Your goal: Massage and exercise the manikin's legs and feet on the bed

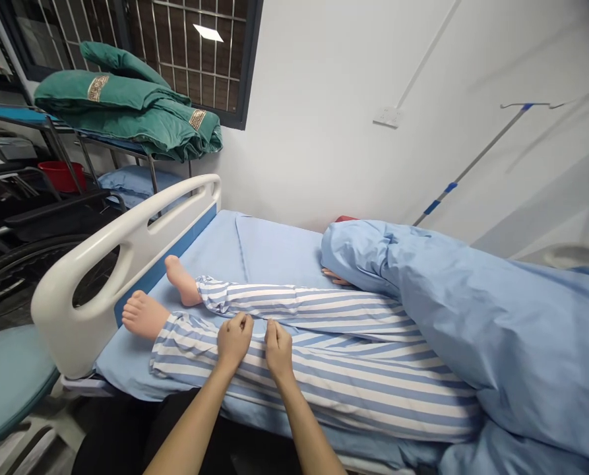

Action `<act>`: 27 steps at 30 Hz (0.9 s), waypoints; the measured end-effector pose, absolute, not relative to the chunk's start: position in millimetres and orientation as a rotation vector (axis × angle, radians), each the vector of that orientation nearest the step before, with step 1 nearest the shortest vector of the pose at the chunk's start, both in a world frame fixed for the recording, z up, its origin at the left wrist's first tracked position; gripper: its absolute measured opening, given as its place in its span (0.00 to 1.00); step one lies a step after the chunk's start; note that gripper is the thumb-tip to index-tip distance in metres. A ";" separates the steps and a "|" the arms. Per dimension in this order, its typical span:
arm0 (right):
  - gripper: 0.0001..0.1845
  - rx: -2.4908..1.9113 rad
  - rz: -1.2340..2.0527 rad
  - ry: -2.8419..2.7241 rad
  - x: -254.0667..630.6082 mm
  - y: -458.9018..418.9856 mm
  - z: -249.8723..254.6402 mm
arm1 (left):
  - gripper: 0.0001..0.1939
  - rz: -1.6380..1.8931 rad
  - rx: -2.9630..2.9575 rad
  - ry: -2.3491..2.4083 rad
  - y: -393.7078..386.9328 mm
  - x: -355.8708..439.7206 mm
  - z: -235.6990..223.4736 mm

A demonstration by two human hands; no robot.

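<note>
My left hand [235, 335] is curled into a loose fist over the lower part of the near leg of the blue-and-white striped trousers [363, 376]. Just to its right, my right hand [278, 346] is closed the same way, a small gap apart from it. Nothing shows in either fist, and the palm sides are hidden. The trousers clothe a figure lying on the bed, with smooth, manikin-like bare feet: the near foot [146, 315] and the far foot [183, 280]. A light blue quilt [496, 316] covers the upper body. Part of the figure's hand [334, 276] peeks out under it.
A cream bed end board [89, 244] rises beyond the feet. On the left are a teal stool seat [12, 382] and a black wheelchair [41, 224]. Green folded bedding [126, 105] lies on a rack under the barred window. An IV pole [477, 158] leans at right.
</note>
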State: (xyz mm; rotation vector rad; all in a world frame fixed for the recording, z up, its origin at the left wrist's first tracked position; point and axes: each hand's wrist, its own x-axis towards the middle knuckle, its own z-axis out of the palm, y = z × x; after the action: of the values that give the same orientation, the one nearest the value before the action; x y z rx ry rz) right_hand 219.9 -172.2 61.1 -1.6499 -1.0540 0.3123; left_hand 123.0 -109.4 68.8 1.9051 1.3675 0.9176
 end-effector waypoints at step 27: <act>0.22 -1.498 0.453 -0.728 266.1 -202.8 57.9 | 0.17 0.919 1.849 1.018 -167.3 204.4 69.1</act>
State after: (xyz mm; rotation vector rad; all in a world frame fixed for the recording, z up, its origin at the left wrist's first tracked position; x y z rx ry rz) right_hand 266.1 -202.8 57.9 -1.4979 -0.7279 0.4532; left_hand 204.4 -167.3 69.1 1.8490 1.0183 0.9195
